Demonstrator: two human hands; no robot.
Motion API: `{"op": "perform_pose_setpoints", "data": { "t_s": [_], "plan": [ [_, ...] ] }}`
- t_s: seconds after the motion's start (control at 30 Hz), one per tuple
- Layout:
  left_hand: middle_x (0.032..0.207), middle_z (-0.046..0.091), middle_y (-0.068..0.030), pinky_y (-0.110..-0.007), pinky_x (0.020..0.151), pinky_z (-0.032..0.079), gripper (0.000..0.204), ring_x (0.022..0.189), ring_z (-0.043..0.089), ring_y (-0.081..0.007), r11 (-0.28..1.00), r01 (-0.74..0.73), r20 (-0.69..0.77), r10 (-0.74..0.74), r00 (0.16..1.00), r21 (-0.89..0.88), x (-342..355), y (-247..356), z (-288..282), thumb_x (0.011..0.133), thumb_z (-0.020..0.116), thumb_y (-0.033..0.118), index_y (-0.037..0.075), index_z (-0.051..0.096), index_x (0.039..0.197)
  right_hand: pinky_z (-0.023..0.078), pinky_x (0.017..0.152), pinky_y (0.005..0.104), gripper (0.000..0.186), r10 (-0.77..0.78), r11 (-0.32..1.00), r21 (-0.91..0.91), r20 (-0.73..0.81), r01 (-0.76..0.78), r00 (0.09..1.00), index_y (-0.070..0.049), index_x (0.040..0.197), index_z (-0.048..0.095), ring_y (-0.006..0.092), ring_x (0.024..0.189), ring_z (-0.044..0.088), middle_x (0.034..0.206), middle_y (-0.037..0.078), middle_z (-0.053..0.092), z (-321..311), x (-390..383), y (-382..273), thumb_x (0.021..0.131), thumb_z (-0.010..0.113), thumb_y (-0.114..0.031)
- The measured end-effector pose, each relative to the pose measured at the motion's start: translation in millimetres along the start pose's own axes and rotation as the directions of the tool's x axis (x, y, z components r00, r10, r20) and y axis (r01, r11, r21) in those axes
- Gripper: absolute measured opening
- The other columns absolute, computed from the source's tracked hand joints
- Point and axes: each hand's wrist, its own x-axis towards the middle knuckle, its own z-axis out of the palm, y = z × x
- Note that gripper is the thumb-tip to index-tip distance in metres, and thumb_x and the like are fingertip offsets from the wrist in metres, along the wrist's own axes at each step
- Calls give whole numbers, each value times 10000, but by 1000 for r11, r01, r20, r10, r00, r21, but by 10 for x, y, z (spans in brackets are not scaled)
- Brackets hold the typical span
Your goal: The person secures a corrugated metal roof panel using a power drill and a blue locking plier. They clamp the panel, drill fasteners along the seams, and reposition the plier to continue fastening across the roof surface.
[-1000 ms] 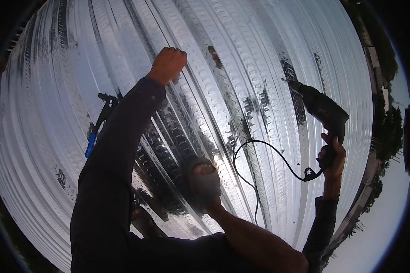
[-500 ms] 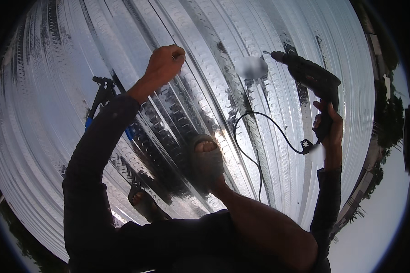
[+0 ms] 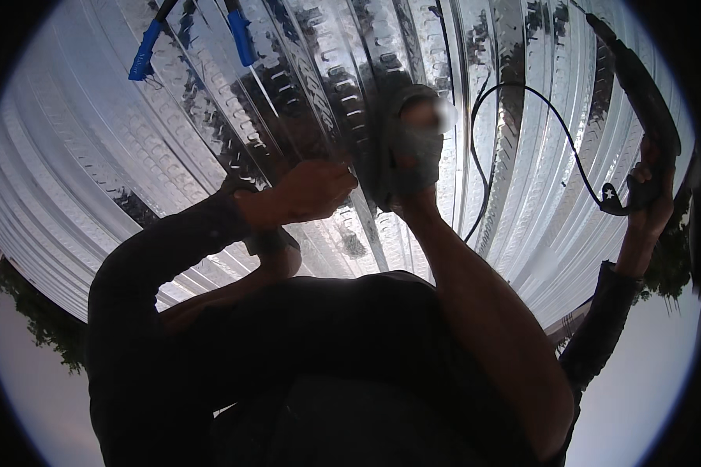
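Note:
My right hand is wrapped round the grip of a black corded power drill at the far right. The drill points up and away, with a thin bit in its chuck, raised off the metal. My left hand is low in the middle, over the ribbed metal sheeting beside my foot. Its fingers are pinched together; whatever lies between them is hidden. Beyond the left hand, a two-handled tool with blue grips lies on the sheeting, its head cut off by the picture's upper edge.
The drill's black cord loops across the sheeting to the right of my sandalled foot. My other foot is partly behind the left forearm. Trees and sky show past the sheeting's edges.
My left hand has drawn back toward my body, its fingers still closed. The drill in my right hand sits farther right. The view has tilted, moving the blue-gripped tool to the upper edge.

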Motion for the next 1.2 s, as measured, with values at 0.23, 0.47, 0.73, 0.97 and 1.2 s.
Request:
{"op": "perform_pose_setpoints", "data": {
  "t_s": [0.23, 0.47, 0.73, 0.97, 1.2],
  "plan": [
    [994, 589, -21, -342, 826, 504, 70, 983, 602, -193, 836, -548, 201, 542, 816, -32, -411, 602, 1765, 869, 641, 142, 104, 620, 924, 473, 758, 345, 523, 98, 995, -22, -78, -100, 992, -13, 1576, 243, 232, 855, 562, 1535, 268, 364, 42, -130, -85, 1136, 280, -294],
    [897, 531, 0, -331, 857, 464, 142, 935, 543, -169, 628, -642, 306, 567, 765, 440, -621, 325, 2580, 888, 587, 188, 147, 595, 753, 505, 709, 353, 536, 46, 997, -62, -101, -52, 994, -23, 1576, 245, 230, 845, 606, 1530, 267, 366, 96, -501, -112, 1137, 244, -331],
    [1142, 627, -34, -416, 1028, 442, 293, 1152, 574, -227, 810, -390, 143, 366, 920, 438, -216, -705, -344, 838, 674, 191, 146, 655, 1127, 518, 720, 351, 501, -139, 990, 25, -30, 139, 990, -17, 1573, 286, 255, 911, 597, 1478, 287, 415, 242, -447, 139, 1127, 280, -244],
    [1241, 636, -128, -450, 976, 483, 396, 1114, 638, -289, 938, 340, -508, -261, 821, 68, -481, -800, -1279, 845, 710, 102, 95, 658, 1238, 545, 715, 350, 475, -244, 938, 223, -122, 266, 962, 5, 1493, 396, 306, 1083, 621, 1432, 232, 496, 102, 74, 605, 1119, 353, -285],
    [1023, 727, -201, -382, 772, 557, 391, 857, 720, -261, 625, 613, -485, -774, 408, -483, -460, -942, -1039, 901, 669, 178, -60, 666, 1211, 523, 808, 404, 612, -121, 790, 596, -75, 141, 990, -27, 1518, 399, 268, 845, 558, 1339, 324, 554, -346, 402, 1202, 1063, 489, -426]
  ]
}}
